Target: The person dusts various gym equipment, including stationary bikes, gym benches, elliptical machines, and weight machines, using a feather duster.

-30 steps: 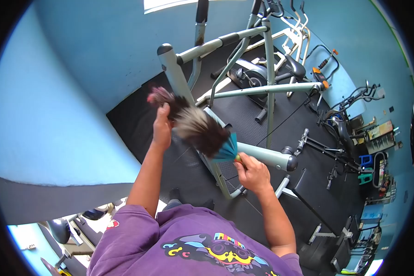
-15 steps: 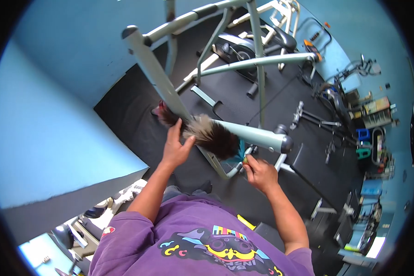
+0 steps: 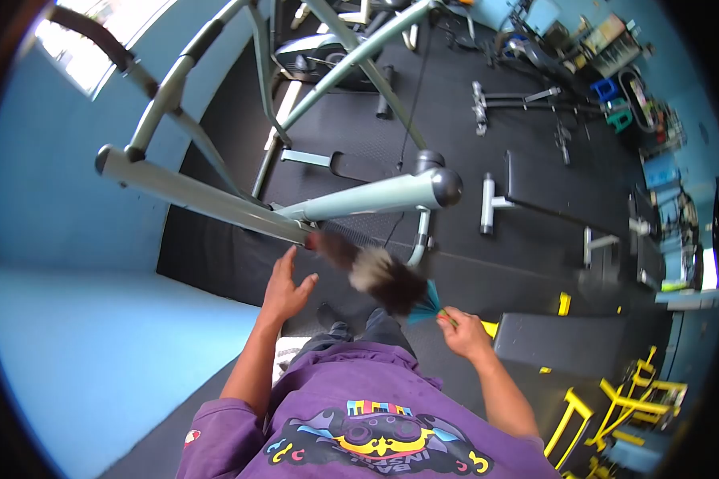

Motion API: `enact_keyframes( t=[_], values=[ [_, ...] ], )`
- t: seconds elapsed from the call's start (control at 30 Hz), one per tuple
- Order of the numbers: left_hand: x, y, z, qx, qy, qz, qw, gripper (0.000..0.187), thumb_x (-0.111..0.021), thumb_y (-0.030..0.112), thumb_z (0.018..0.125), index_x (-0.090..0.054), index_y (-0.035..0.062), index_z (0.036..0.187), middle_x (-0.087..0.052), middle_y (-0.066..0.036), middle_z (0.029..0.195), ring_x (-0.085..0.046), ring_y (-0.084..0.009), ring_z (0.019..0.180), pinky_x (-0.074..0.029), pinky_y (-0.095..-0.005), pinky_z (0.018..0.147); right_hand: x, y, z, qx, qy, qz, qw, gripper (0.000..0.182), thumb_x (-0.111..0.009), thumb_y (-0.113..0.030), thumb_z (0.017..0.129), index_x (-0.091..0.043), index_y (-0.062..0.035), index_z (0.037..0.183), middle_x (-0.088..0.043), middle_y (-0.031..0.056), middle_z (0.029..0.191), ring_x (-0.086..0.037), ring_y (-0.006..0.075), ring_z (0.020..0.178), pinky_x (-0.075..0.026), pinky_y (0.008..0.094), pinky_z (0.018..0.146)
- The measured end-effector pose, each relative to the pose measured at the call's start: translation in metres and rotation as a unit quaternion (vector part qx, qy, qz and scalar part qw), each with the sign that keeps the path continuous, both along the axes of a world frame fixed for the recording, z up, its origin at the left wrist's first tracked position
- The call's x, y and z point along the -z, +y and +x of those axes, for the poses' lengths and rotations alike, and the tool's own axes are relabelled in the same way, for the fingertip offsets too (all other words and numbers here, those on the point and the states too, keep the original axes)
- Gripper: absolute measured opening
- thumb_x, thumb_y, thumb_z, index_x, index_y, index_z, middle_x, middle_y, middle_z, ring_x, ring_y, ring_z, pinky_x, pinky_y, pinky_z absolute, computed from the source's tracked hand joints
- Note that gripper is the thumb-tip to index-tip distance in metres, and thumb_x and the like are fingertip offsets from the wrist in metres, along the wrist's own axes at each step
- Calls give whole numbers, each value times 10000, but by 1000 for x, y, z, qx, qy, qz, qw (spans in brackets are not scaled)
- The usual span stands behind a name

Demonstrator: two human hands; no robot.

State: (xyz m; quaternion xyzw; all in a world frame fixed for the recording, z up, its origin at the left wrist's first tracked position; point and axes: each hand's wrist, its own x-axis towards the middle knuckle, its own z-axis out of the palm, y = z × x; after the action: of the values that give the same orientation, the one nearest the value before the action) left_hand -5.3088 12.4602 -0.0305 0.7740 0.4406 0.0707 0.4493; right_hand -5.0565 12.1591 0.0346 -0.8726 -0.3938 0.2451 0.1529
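Note:
My right hand (image 3: 464, 332) is closed around the handle of a feather duster (image 3: 387, 281). The duster has dark brown and pale feathers, a teal collar by the handle and a reddish far tip; it is slightly blurred. That tip lies at the lower end of a long pale-green beam (image 3: 208, 196) of an exercise machine; whether it touches cannot be told. To the left, my left hand (image 3: 286, 289) is open with fingers apart, just below the beam and clear of the feathers. A thick pale-green tube (image 3: 367, 196) with a black end cap extends right above the duster.
A blue wall (image 3: 96, 351) stands close on my left. Behind the machine is an exercise bike (image 3: 319, 60). On the right are a black bench (image 3: 555, 188), a black padded surface (image 3: 563, 339) and yellow metal frames (image 3: 627, 403). Black matting (image 3: 471, 267) covers the floor.
My left hand has come away from the feathers. The duster and my right hand are lower in view, and the view has shifted, showing more floor and yellow frames at right.

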Motion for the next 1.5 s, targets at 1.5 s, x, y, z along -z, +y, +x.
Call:
enact_keyframes(
  t=[1.5],
  values=[
    [151,-81,236,307,523,161,779,947,-738,416,773,-269,161,1556,-222,-237,1592,-153,-456,1474,-152,-579,1166,379,-72,125,412,476,-247,737,283,-544,-172,864,-723,46,889,-690,274,1003,-679,415,970,-538,483,860]
  ],
)
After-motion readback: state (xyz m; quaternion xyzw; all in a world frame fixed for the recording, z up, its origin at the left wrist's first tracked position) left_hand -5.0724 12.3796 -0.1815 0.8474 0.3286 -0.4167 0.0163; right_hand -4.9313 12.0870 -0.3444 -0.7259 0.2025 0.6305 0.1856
